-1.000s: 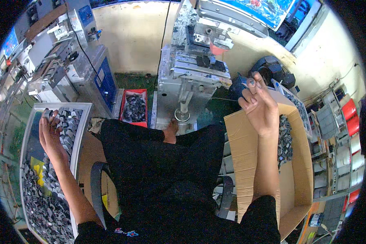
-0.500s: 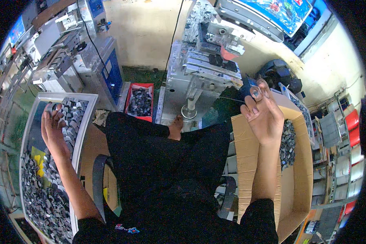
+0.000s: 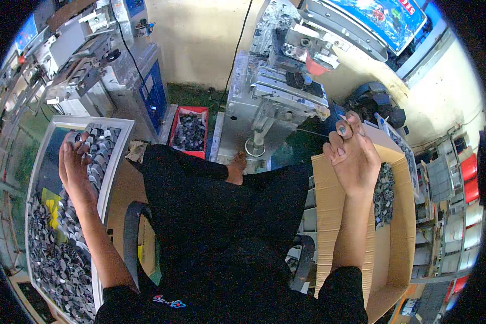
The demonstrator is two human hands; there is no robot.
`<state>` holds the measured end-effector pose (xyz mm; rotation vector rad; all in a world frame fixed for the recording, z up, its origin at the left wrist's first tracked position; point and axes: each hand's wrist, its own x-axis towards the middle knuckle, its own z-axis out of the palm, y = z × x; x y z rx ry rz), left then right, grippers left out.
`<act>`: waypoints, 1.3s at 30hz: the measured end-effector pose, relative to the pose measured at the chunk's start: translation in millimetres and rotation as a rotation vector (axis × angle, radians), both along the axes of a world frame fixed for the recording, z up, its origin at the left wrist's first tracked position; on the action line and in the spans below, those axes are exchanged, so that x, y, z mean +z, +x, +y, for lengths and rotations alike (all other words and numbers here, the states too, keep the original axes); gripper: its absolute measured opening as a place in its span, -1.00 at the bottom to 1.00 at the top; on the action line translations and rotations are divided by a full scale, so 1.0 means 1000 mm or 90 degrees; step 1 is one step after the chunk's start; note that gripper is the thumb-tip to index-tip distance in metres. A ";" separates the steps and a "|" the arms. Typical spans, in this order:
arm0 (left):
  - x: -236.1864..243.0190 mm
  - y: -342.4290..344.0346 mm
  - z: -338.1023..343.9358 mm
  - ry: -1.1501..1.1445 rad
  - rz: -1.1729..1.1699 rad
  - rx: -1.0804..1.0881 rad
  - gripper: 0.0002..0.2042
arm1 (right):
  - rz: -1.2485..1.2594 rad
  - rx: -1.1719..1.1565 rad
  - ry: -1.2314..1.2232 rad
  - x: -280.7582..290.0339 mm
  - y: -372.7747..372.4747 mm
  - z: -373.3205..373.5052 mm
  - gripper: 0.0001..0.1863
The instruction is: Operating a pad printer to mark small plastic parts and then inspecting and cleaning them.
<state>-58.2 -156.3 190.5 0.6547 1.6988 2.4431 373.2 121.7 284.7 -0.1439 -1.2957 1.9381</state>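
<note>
My left hand is over a pale-rimmed tray. Its fingertips are pinched on a small grey curved piece. Rows of similar dark curved pieces lie beneath and beside that hand, with a loose heap at the tray's near end. On the other side, my right hand is raised above the rim of a cardboard box, palm up and fingers curled together. A bluish spot shows at its fingertips; what they hold, if anything, is too small to name. Dark pieces lie inside the box.
Ahead stands a grey metal machine with a slotted table and a red part above it. A red bin of dark pieces sits on the floor to its left. A yellow piece lies in the tray.
The whole view has shifted slightly, so the machine appears farther right and lower. Both hands keep nearly the same pose, in slightly different places in the picture.
</note>
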 end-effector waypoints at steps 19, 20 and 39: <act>-0.118 0.054 0.077 -0.226 0.055 -0.129 -0.68 | -0.315 -0.393 0.580 -0.010 -0.065 -0.011 -0.49; -0.129 0.057 0.082 -0.238 0.052 -0.138 -0.68 | -0.354 -0.501 0.823 -0.005 -0.069 -0.009 -0.45; -0.147 0.043 0.081 -0.246 -0.009 -0.188 -0.62 | -0.334 -1.117 1.095 0.091 -0.109 0.055 -0.07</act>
